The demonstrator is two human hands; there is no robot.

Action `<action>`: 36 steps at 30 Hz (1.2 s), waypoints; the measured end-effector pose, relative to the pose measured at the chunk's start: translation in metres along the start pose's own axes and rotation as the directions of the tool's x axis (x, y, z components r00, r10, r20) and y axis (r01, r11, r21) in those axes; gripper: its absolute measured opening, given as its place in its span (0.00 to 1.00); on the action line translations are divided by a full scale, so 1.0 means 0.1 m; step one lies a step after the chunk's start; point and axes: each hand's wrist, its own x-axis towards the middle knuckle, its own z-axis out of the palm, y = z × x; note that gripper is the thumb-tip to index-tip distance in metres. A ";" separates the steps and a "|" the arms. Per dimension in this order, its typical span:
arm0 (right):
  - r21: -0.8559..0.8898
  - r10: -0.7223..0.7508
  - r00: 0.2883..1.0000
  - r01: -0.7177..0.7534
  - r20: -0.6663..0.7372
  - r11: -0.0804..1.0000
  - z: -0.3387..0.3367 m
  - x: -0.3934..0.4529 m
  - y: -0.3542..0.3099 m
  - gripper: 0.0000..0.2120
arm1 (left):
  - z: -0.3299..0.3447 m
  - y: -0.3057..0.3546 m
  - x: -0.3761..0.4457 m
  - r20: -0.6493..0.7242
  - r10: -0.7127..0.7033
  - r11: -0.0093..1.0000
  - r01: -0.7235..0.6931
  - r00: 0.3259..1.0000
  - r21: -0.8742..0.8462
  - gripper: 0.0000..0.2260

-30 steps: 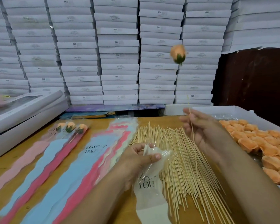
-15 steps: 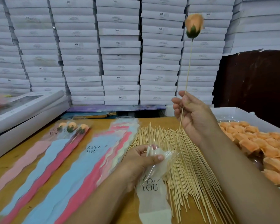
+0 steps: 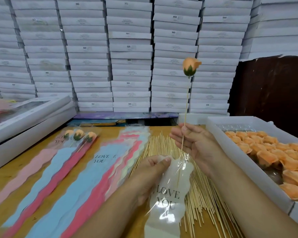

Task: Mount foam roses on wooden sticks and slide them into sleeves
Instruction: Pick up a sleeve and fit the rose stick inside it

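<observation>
Rose (image 3: 190,67) lowered; stick (image 3: 185,110) tip now inside sleeve (image 3: 169,194). Right hand (image 3: 194,143) pinches stick, left hand (image 3: 151,170) grips sleeve. Wooden counter (image 3: 0,179); stacked white boxes (image 3: 131,48) behind. Three sleeved roses (image 3: 79,134).

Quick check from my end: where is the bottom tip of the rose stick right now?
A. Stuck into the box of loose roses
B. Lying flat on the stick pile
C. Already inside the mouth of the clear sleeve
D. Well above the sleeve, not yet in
C: the stick, pinched by the right hand, runs down into the open top of the clear sleeve that the left hand holds open; its tip shows through the film above the printed lettering.
</observation>
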 end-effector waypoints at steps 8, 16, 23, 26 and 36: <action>-0.146 -0.013 0.999 0.006 -0.046 0.989 -0.03 -0.05 0.06 0.06 | -0.05 -0.03 0.01 0.071 -0.013 1.000 0.015 0.997 -0.024 0.07; -0.349 -0.014 1.000 0.005 -0.023 0.937 -0.14 -0.12 0.15 0.08 | -0.05 -0.03 0.00 0.051 -0.013 0.998 0.016 0.999 -0.068 0.17; -0.312 -0.154 0.986 0.126 -0.066 0.942 -0.17 -0.03 -0.05 0.20 | -0.02 -0.03 -0.04 0.113 -0.057 0.996 0.064 0.992 -0.068 0.16; -0.311 -0.270 0.959 0.232 -0.083 0.922 -0.15 0.04 -0.17 0.24 | 0.00 -0.02 -0.06 0.126 -0.069 0.997 0.075 0.990 -0.037 0.21; -0.394 -0.333 0.941 0.285 -0.059 0.874 -0.15 0.01 -0.24 0.14 | 0.02 -0.05 -0.05 0.134 -0.095 0.994 0.103 0.986 -0.048 0.26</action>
